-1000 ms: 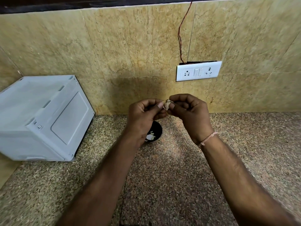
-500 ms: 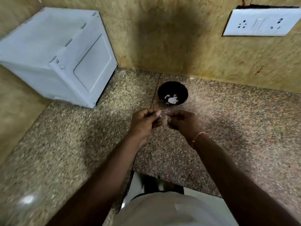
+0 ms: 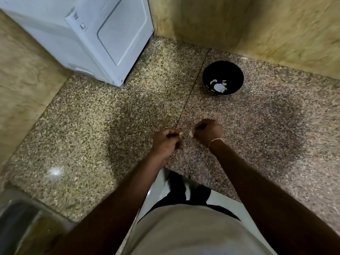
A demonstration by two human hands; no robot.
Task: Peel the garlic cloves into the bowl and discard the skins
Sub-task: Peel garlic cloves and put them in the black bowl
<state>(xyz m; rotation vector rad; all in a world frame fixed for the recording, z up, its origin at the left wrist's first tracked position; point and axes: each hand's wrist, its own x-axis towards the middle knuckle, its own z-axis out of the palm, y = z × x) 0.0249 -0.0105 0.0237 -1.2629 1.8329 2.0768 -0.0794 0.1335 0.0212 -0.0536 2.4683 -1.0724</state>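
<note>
Two hands pull a garlic clove and its skin apart above the counter, short of the bowl.

The left hand (image 3: 166,142) has its fingers curled, pinching a small pale piece (image 3: 181,133) at the fingertips; the right hand (image 3: 207,132) pinches another pale piece (image 3: 191,133), and the two bits sit just apart from each other. Which one is clove and which is skin is too small to tell. The black bowl (image 3: 209,74) stands well ahead on the speckled counter (image 3: 92,126), near the wall, with a few white pieces already inside. The likely slip is a mix-up or a drop: with both hands held away from the bowl, a loosened clove could fall onto the counter, or papery skin could cling to the fingers and land in the bowl with the clove.
</note>
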